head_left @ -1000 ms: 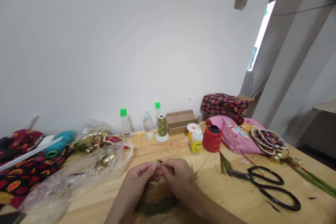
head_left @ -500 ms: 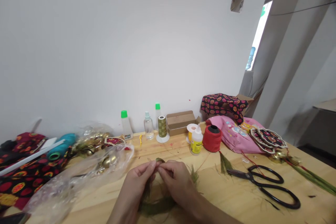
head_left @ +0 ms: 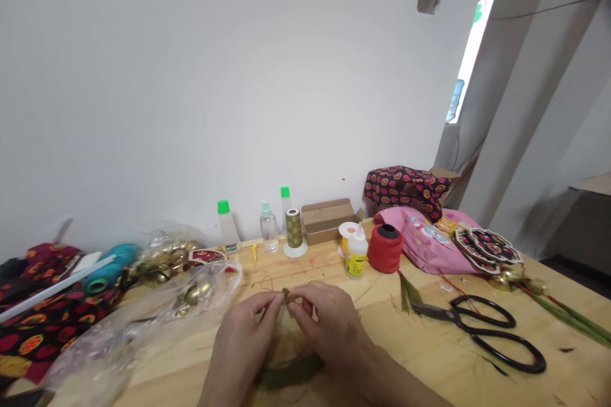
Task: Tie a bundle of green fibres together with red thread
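Both hands meet low in the middle of the head view, fingertips almost touching. My left hand [head_left: 244, 331] pinches a bundle of olive-green thread [head_left: 292, 374] between thumb and forefinger. From the other side, my right hand [head_left: 329, 321] grips the same thread in a pinch. A short tuft of it sticks up between the fingertips, and the rest hangs in a loop below, partly hidden by the hands. To the right lie a finished-looking green tassel [head_left: 408, 292] and black-handled scissors [head_left: 477, 327], their blades touching the tassel.
Behind the hands stand a glue bottle [head_left: 356, 255], a red thread spool [head_left: 386, 251], a green thread cone [head_left: 293, 229], a clear bottle [head_left: 269, 230] and an open cardboard box [head_left: 329, 222]. A plastic bag with brass bells [head_left: 193, 294] lies left. A pink bag [head_left: 420, 241] sits right.
My fingertips have shifted on the thread. The curved top between them is now a small upright tuft, and my right hand's knuckles have risen slightly. The view has tilted a little.
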A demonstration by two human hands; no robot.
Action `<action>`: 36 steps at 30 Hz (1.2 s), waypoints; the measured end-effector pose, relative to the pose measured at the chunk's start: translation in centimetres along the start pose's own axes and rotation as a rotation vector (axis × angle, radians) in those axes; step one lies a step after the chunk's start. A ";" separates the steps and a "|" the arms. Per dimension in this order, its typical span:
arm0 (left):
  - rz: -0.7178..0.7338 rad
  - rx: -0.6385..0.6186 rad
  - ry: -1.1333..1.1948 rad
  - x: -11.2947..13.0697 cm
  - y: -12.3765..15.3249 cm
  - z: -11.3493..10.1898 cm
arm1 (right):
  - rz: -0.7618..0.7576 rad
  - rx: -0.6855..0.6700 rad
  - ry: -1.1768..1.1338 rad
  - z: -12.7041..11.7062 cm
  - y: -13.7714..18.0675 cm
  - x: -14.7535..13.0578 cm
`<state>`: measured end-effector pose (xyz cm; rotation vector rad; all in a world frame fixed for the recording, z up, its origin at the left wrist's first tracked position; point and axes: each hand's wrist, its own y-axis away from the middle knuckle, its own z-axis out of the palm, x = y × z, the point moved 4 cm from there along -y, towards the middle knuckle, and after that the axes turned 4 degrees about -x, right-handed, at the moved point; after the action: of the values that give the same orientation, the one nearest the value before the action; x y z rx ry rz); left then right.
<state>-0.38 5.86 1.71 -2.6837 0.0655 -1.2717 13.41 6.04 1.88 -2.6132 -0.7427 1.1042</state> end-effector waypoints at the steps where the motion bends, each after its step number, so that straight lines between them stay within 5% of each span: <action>1: 0.033 -0.027 -0.042 0.3 0.0 0.0 | 0.003 0.015 -0.057 -0.1 -0.1 0.1; 7: 0.258 -0.234 -0.081 1.8 0.5 1.3 | 0.215 -0.027 -0.473 0.8 -0.8 2.3; 11: 0.350 -0.289 -0.079 2.5 0.9 1.8 | 0.212 -0.170 -0.711 1.3 -1.0 2.4; 15: 0.361 -0.321 -0.071 2.5 1.0 2.1 | 0.246 -0.155 -0.908 0.7 -1.1 1.8; 20: 0.311 -0.255 -0.045 1.8 0.7 1.7 | 0.306 -0.028 -1.058 -0.4 -1.2 1.3; 28: 0.234 -0.204 0.144 1.8 0.5 1.5 | 0.243 0.132 -0.943 -0.7 -1.2 1.4; 36: -0.158 -0.194 0.611 0.4 0.4 2.2 | 0.076 0.170 -0.847 -1.4 -0.9 0.6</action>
<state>1.59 5.74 0.59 -2.3719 0.0553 -2.1926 14.47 7.17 2.81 -1.9829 -0.6331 2.2164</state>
